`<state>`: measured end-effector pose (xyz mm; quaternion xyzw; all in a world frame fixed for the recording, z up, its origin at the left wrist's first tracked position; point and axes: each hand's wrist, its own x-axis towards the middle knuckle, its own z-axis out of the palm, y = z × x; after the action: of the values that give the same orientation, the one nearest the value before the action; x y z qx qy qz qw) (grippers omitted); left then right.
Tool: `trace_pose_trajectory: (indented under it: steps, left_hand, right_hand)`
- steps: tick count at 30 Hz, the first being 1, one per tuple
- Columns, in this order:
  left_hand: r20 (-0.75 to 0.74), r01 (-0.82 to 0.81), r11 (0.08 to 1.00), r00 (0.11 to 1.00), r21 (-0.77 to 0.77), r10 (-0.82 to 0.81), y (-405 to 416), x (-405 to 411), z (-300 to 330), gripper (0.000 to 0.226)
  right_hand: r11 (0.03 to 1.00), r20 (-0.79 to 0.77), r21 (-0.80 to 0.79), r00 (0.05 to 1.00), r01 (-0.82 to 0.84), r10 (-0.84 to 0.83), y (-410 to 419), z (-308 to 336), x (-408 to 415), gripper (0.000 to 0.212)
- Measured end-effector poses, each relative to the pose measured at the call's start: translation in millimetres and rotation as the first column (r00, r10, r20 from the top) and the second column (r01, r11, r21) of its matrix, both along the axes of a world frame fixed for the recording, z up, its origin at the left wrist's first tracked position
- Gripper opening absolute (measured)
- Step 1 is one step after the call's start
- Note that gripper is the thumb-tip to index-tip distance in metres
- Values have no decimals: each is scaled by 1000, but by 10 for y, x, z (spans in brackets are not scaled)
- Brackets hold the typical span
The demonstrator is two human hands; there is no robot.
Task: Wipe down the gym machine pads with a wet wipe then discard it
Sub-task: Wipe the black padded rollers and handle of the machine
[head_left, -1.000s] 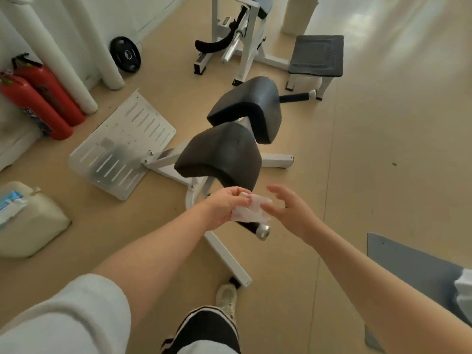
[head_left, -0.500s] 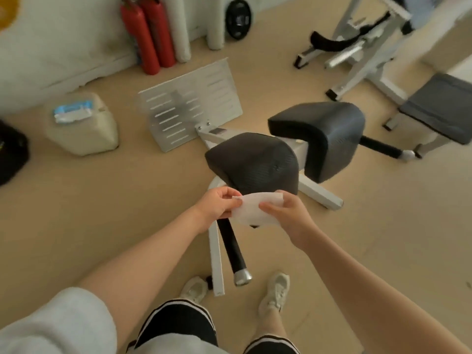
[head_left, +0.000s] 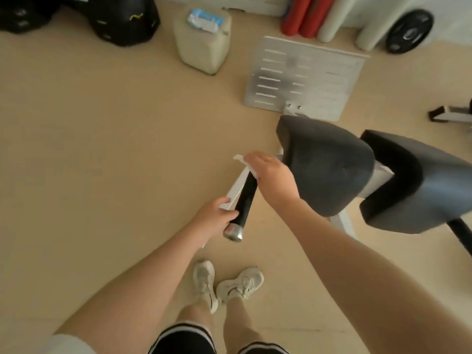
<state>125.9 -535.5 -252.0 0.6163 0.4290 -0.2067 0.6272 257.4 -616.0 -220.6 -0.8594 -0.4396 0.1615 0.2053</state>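
Steadying the handle [head_left: 245, 200] near its metal cap, the left hand [head_left: 213, 221] curls around it; the right hand [head_left: 270, 178], earlier just unfolding the wet wipe [head_left: 242, 160], now presses it around the handle's upper end, so wiping has begun; the pads [head_left: 327, 164] wait beyond.

The floor [head_left: 89, 149] is a plain tan surface. At 12 o'clock a pale jug [head_left: 203, 44] stands on it, a wipes pack [head_left: 205, 20] lying on top. At 11 o'clock sit black bags [head_left: 107, 19]. At 1 o'clock a slotted metal footplate [head_left: 306, 75] rests on it, with red cylinders [head_left: 304, 16] and a weight plate [head_left: 410, 30] beyond. Two pale shoes [head_left: 224, 284] stand at 6 o'clock.
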Motion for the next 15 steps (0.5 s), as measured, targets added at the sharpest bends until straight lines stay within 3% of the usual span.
trace_pose_trajectory:
  steps: [2,4,5,8,15]
  left_hand:
    - [27,-6,998,1000,-61,7,-15,39,-97,50]
    - [39,-32,993,999,-115,37,-20,38,-176,48]
    - [46,-47,990,998,-137,53,-14,23,-213,49]
    - [50,-19,980,998,-199,29,18,-84,-227,56]
    - [9,209,974,978,-85,-209,187,-158,-126,31]
  right_hand:
    - [978,-20,-184,995,-97,95,126,-236,70,46]
    - [871,-152,-435,972,-229,179,145,-421,50,44]
    - [834,-202,-469,954,-293,221,107,-494,29,43]
    - [870,-282,-374,933,-322,224,-103,-538,-88,46]
    - [824,-463,-244,808,-511,364,-324,-261,-375,59]
